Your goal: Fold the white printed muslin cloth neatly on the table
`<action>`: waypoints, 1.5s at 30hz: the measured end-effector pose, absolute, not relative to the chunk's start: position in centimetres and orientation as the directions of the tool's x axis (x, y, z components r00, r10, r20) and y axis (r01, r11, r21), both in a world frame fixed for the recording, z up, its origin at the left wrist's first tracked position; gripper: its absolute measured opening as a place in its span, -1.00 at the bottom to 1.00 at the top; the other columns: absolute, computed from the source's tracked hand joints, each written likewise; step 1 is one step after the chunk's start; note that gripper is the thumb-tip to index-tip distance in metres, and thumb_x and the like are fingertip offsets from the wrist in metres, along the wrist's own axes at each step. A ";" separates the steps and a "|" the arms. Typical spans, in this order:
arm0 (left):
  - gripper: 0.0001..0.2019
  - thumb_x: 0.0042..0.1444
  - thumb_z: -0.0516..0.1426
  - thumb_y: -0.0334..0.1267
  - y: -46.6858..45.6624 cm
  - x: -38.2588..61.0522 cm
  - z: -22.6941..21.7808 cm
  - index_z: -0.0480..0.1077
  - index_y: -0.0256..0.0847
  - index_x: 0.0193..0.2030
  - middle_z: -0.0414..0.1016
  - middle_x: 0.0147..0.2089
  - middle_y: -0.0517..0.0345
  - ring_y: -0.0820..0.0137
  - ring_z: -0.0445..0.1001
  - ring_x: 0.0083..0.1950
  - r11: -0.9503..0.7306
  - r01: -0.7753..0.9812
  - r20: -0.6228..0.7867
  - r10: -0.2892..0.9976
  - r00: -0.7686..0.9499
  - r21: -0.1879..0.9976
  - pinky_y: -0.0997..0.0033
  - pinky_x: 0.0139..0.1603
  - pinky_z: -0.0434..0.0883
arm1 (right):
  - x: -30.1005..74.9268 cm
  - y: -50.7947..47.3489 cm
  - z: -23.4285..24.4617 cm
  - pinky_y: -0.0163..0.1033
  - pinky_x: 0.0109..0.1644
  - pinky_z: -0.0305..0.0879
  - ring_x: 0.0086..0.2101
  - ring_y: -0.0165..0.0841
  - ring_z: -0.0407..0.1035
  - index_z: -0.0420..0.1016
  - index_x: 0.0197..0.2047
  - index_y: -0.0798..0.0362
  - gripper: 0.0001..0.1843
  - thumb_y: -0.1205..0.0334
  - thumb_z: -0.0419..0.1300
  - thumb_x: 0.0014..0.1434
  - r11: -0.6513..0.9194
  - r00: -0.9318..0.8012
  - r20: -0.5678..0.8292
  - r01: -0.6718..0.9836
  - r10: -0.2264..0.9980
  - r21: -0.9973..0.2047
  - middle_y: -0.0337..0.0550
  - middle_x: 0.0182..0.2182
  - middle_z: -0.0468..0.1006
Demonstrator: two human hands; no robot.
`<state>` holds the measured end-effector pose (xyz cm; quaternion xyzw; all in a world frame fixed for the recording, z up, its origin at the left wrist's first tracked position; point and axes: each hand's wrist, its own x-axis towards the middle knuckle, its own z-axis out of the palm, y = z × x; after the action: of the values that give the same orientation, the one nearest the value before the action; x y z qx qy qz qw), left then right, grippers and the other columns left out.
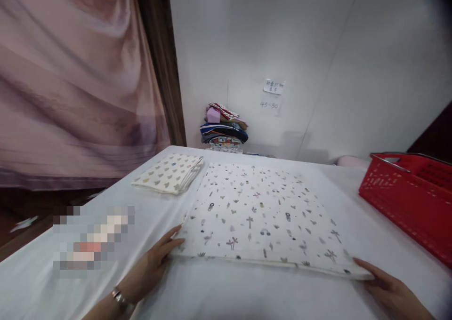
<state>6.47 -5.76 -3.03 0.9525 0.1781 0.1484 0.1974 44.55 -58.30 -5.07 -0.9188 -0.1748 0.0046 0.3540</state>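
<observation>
A white cloth (261,212) printed with small palms, birds and rainbows lies spread flat and folded in layers on the white-covered table. My left hand (155,259), with a metal bracelet at its wrist, pinches the near left corner of this cloth. At the near right corner, my right hand (386,284) grips the edge, with its thumb on top and the other fingers partly hidden beneath. Beyond my left hand sits a smaller folded cloth (165,172) with a grey-green print.
A red plastic basket (409,202) stands at the right. Stacked folded fabrics (224,129) rise behind the table (219,292) by the wall. A pink curtain (77,75) hangs at the left. Paper notes (273,86) are on the wall. A blurred patch covers something on the table's left.
</observation>
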 end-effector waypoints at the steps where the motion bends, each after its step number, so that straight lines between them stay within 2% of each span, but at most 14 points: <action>1: -0.47 -0.02 -0.05 -0.46 -5.5 6.6 -3.5 0.36 -0.04 0.10 0.12 0.33 0.18 0.31 0.28 0.22 -0.885 0.267 0.250 0.377 0.892 0.381 0.34 0.21 0.27 | 44.2 -57.9 -4.8 -0.24 -0.30 0.43 -0.33 -0.17 0.50 0.57 -0.13 -0.20 -0.49 -0.06 0.17 -0.21 -0.663 0.928 0.074 0.316 0.366 -0.679 -0.19 -0.32 0.60; 3: -0.50 0.02 -0.04 -0.42 -5.0 6.7 -4.1 0.35 -0.02 0.10 0.15 0.31 0.17 0.32 0.34 0.18 -0.932 0.229 0.333 0.318 0.888 0.280 0.38 0.15 0.33 | 43.5 -57.3 -4.1 -0.27 -0.17 0.41 -0.19 -0.18 0.47 0.54 -0.05 -0.17 -0.49 0.00 0.17 -0.14 -0.635 0.896 0.062 0.358 0.439 -0.684 -0.20 -0.18 0.57; 5: -0.54 0.05 -0.02 -0.37 -4.6 6.9 -4.3 0.33 0.00 0.11 0.22 0.28 0.16 0.31 0.41 0.11 -0.968 0.183 0.410 0.240 0.880 0.174 0.41 0.07 0.40 | 43.0 -57.0 -3.6 -0.28 -0.11 0.39 -0.14 -0.21 0.44 0.51 -0.01 -0.16 -0.51 0.03 0.15 -0.06 -0.653 0.866 0.128 0.454 0.483 -0.606 -0.20 -0.11 0.54; 10: -0.51 0.08 0.01 -0.27 -4.3 6.9 -3.4 0.23 0.00 0.19 0.33 0.20 0.09 0.28 0.47 0.03 -0.992 0.113 0.475 0.077 0.876 -0.047 0.37 -0.06 0.49 | 42.7 -57.3 -3.6 -0.25 -0.17 0.42 -0.19 -0.25 0.45 0.38 0.12 -0.07 -0.49 0.02 0.03 0.11 -0.724 0.808 0.190 0.586 0.558 -0.363 -0.13 -0.10 0.49; 14: -0.53 0.07 0.01 -0.28 -4.7 7.0 -2.6 0.25 -0.01 0.17 0.38 0.14 0.07 0.28 0.47 0.02 -0.987 0.111 0.486 0.042 0.873 -0.114 0.35 -0.08 0.49 | 43.1 -58.1 -4.9 -0.24 -0.21 0.44 -0.12 -0.25 0.43 0.34 0.15 -0.11 -0.49 0.05 -0.02 0.14 -0.768 0.795 0.247 0.602 0.554 -0.218 -0.13 -0.01 0.43; 16: -0.56 0.07 0.01 -0.30 -5.0 7.1 -2.4 0.29 -0.02 0.13 0.41 0.11 0.08 0.27 0.46 0.02 -0.985 0.115 0.500 0.036 0.865 -0.128 0.32 -0.07 0.48 | 43.2 -58.3 -5.4 -0.23 -0.21 0.45 -0.06 -0.22 0.39 0.33 0.16 -0.10 -0.49 0.07 -0.02 0.14 -0.773 0.777 0.296 0.614 0.555 -0.162 -0.13 0.06 0.38; 20: -0.62 0.08 0.00 -0.35 -5.2 7.2 -2.2 0.34 -0.04 0.06 0.41 0.11 0.10 0.26 0.41 0.08 -0.985 0.094 0.513 0.007 0.858 -0.144 0.25 -0.01 0.43 | 43.1 -58.3 -5.7 -0.14 -0.03 0.40 0.06 -0.18 0.28 0.32 0.16 -0.09 -0.49 0.09 -0.02 0.13 -0.710 0.683 0.407 0.696 0.607 -0.108 -0.13 0.14 0.30; 27: -0.68 0.12 0.02 -0.34 -5.2 7.5 -2.5 0.37 -0.06 0.01 0.46 0.06 0.12 0.30 0.40 0.08 -0.989 0.019 0.500 -0.058 0.864 -0.149 0.26 0.04 0.38 | 43.3 -57.6 -6.0 0.02 0.13 0.26 0.03 -0.09 0.31 0.41 0.02 -0.15 -0.62 0.11 0.01 0.13 -0.614 0.610 0.454 0.773 0.650 -0.158 0.03 0.06 0.37; 33: -0.73 0.13 0.01 -0.39 -5.2 8.1 -2.7 0.40 -0.12 -0.07 0.53 -0.08 0.10 0.34 0.46 -0.04 -0.994 -0.023 0.538 -0.078 0.839 -0.108 0.29 0.00 0.40 | 43.9 -58.2 -7.6 0.10 0.05 0.30 -0.06 -0.03 0.37 0.47 -0.10 -0.19 -0.71 0.13 0.04 0.13 -0.599 0.585 0.483 0.788 0.652 -0.145 0.06 -0.05 0.45; 40: -0.73 0.12 -0.01 -0.43 -5.9 7.9 -2.3 0.40 -0.13 -0.09 0.52 -0.11 0.08 0.37 0.46 -0.04 -1.000 -0.007 0.532 -0.018 0.846 -0.023 0.29 0.03 0.39 | 45.6 -59.3 -9.9 0.15 -0.08 0.36 -0.17 -0.02 0.43 0.47 -0.08 -0.40 -0.60 0.15 0.11 -0.01 -0.542 0.571 0.529 0.809 0.628 -0.228 -0.04 -0.15 0.51; 45: -0.70 0.11 -0.04 -0.47 -6.1 7.8 -2.5 0.41 -0.15 -0.10 0.51 -0.07 0.06 0.35 0.43 0.02 -0.999 0.035 0.543 0.008 0.840 -0.039 0.29 0.03 0.41 | 45.8 -57.3 -9.2 0.23 -0.06 0.32 -0.11 0.03 0.40 0.57 -0.16 -0.30 -0.56 0.27 0.06 -0.08 -0.547 0.557 0.475 0.819 0.682 -0.174 0.02 -0.13 0.51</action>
<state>7.84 -6.11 -2.50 0.9588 0.0113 0.2829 -0.0236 45.77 -57.30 -9.15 -0.8612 -0.4355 -0.1789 0.1916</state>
